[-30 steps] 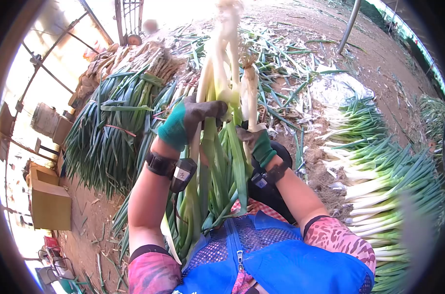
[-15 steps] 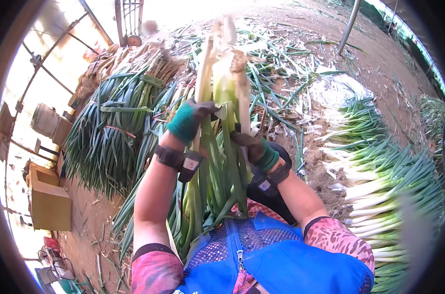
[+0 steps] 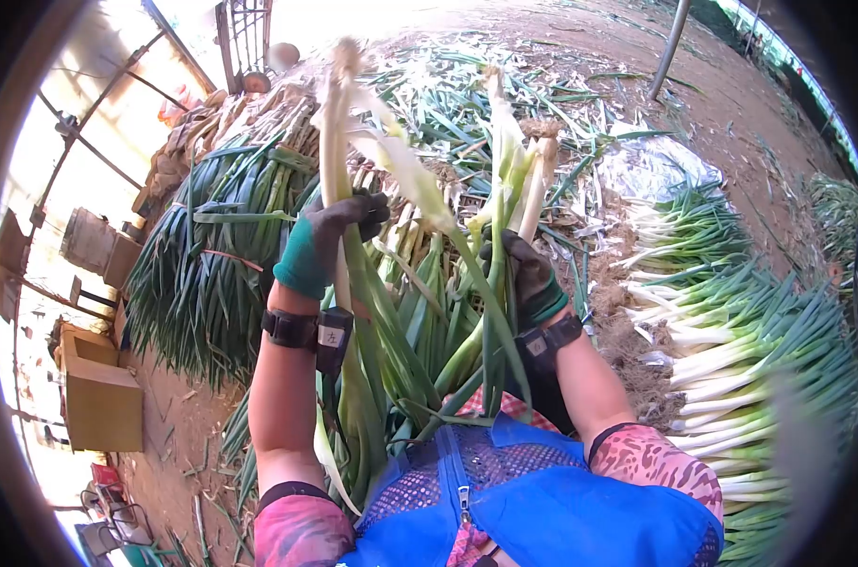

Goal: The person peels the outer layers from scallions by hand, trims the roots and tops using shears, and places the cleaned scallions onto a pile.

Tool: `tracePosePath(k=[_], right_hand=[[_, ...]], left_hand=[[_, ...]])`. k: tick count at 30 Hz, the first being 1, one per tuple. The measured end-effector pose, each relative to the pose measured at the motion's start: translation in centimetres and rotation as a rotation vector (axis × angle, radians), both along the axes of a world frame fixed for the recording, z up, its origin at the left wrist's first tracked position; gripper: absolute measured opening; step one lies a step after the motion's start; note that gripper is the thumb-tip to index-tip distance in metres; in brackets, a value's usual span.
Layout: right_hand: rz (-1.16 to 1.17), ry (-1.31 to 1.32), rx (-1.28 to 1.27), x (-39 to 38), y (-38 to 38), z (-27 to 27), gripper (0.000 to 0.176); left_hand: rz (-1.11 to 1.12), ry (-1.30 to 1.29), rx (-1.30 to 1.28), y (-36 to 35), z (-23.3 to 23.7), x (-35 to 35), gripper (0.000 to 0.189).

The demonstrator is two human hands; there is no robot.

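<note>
My left hand (image 3: 339,231), in a dark and green work glove, is wrapped round a large green onion (image 3: 334,123) held upright, roots at the top and leaves hanging toward my lap. To its right, my right hand (image 3: 528,274), gloved the same way, is closed round more green onions (image 3: 535,189), also roots up. A pale strip of peeled skin (image 3: 415,180) hangs loose between the hands. Below and behind it, further green leaves (image 3: 429,321) rest against my blue vest (image 3: 542,501).
A big tied bundle of green onions (image 3: 212,255) lies at left. On the right is a long row of cleaned green onions (image 3: 722,378), with root trimmings (image 3: 627,359) beside it. Leaf scraps (image 3: 467,94) cover the ground ahead. A wooden box (image 3: 98,406) stands far left; a metal pole (image 3: 670,52) rises at upper right.
My hands have moved apart, the left going left and the right slightly right. The stalks that were bunched together are now split between them, with a peeled strip hanging loose.
</note>
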State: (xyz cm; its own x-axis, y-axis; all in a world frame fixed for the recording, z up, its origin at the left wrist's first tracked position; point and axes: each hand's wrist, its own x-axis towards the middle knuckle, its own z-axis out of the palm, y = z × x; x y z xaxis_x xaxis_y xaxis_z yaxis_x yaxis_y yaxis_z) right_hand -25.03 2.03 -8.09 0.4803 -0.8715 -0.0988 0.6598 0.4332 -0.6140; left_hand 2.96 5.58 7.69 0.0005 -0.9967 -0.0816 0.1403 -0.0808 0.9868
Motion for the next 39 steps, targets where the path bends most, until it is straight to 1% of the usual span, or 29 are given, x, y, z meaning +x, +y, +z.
tracePosePath(k=[4, 5, 6, 7, 8, 9, 11, 12, 13, 14, 15, 16, 17, 18, 20, 23, 24, 26, 27, 28, 30, 31, 33, 34, 35, 36, 37, 38, 39], right_hand=[[0.257, -0.087, -0.166, 0.2, 0.2, 0.5, 0.034], [0.323, -0.121, -0.185, 1.2, 0.4, 0.3, 0.034], [0.39, -0.155, -0.206, 2.6, 0.7, 0.7, 0.035], [0.311, -0.027, -0.273, 3.7, 1.2, 1.0, 0.031], [0.235, 0.109, -0.332, 5.0, 1.9, 2.1, 0.029], [0.152, 0.295, -0.494, 5.0, 1.2, 0.7, 0.029], [0.148, 0.279, -0.515, 4.0, 0.0, -0.1, 0.032], [0.229, 0.079, -0.371, 2.8, -0.6, 1.0, 0.035], [0.308, -0.121, -0.224, 1.5, -1.0, 2.2, 0.037], [0.173, 0.052, -0.23, 0.0, -1.2, 3.4, 0.046], [0.23, 0.087, -0.371, -2.0, -2.7, 3.6, 0.048], [0.143, 0.042, -0.416, -3.3, -3.4, 4.7, 0.05], [0.057, -0.003, -0.462, -4.6, -4.1, 5.7, 0.051], [-0.067, 0.176, -0.416, -7.2, -6.6, 5.4, 0.056], [-0.26, 0.264, -0.493, -12.0, -8.8, 8.9, 0.051], [-0.428, 0.117, -0.505, -18.2, -8.8, 14.9, 0.035], [-0.293, -0.013, -0.578, -19.8, -9.0, 16.0, 0.035], [-0.393, 0.006, -0.548, -21.1, -8.3, 16.8, 0.039], [-0.327, -0.002, -0.571, -19.8, -7.6, 17.5, 0.042], [-0.451, 0.092, -0.544, -18.0, -6.6, 17.2, 0.045], [-0.28, 0.011, -0.465, -14.1, -6.8, 14.9, 0.042], [-0.298, 0.017, -0.361, -10.6, -6.2, 13.3, 0.038], [-0.121, -0.028, -0.368, -2.9, -4.7, 9.3, 0.045], [0.015, -0.096, -0.381, 0.0, -2.9, 8.2, 0.038], [0.153, -0.153, -0.389, 2.9, -1.0, 7.2, 0.032], [0.136, -0.044, -0.399, 5.8, -1.1, 3.0, 0.029], [-0.201, 0.425, -0.852, 7.4, 1.9, 4.8, 0.032], [-0.195, 0.321, -0.861, 7.8, 2.5, 5.5, 0.031], [-0.184, 0.216, -0.87, 8.2, 3.1, 6.2, 0.032]], left_hand=[[0.004, -0.054, 0.088, -1.5, -1.1, -0.9, 0.034], [-0.191, -0.317, -0.298, -2.5, -4.1, -0.1, 0.029], [-0.295, -0.537, -0.484, -3.5, -4.1, -0.6, 0.03], [-0.364, -0.73, -0.693, -4.4, -4.2, -1.1, 0.033], [-0.404, -1.099, -0.944, -4.7, -3.2, -2.0, 0.034], [-0.334, -1.251, -0.873, -4.2, -2.6, -2.5, 0.035], [-0.279, -1.155, -0.922, -4.6, -3.5, -1.3, 0.03], [-0.254, -1.106, -0.943, -4.5, -3.8, -0.8, 0.029], [-0.211, -0.939, -0.643, -4.3, -3.9, 0.2, 0.027], [-0.108, -0.686, -0.346, -4.0, -3.6, 0.9, 0.028], [0.045, -0.447, -0.114, -3.6, -3.4, 1.7, 0.032], [0.184, -0.409, -0.003, -3.2, -2.9, 2.5, 0.03], [0.268, -0.476, 0.053, -3.2, -3.2, 4.7, 0.032], [0.353, -0.543, 0.109, -3.4, -4.0, 7.7, 0.033], [0.464, -0.399, 0.178, -3.1, -7.0, 14.9, 0.042], [0.555, -0.188, 0.257, -0.2, -8.3, 21.9, 0.042], [0.529, -0.104, 0.278, 0.8, -7.9, 22.7, 0.042], [0.464, 0.021, 0.313, 0.8, -8.4, 23.8, 0.037], [0.511, 0.099, 0.344, 0.5, -7.4, 21.5, 0.034], [0.556, 0.175, 0.373, -0.2, -6.6, 18.5, 0.032], [0.36, 0.094, 0.255, -2.9, -6.4, 14.8, 0.035], [0.283, 0.008, 0.23, -3.3, -4.5, 10.9, 0.036], [0.121, 0.026, 0.164, -5.7, -3.1, 5.9, 0.037], [0.037, -0.017, 0.175, -6.1, -1.3, 3.3, 0.039], [-0.209, -0.503, -0.309, -6.7, -1.8, 2.4, 0.045], [-0.206, -0.903, -0.877, -7.3, -2.3, 1.4, 0.055], [-0.245, -1.097, -0.983, -7.2, -1.4, 0.7, 0.055], [-0.289, -1.29, -1.084, -6.9, -0.6, 0.3, 0.056], [-0.263, -1.268, -1.097, -6.7, -0.9, 0.5, 0.057]])
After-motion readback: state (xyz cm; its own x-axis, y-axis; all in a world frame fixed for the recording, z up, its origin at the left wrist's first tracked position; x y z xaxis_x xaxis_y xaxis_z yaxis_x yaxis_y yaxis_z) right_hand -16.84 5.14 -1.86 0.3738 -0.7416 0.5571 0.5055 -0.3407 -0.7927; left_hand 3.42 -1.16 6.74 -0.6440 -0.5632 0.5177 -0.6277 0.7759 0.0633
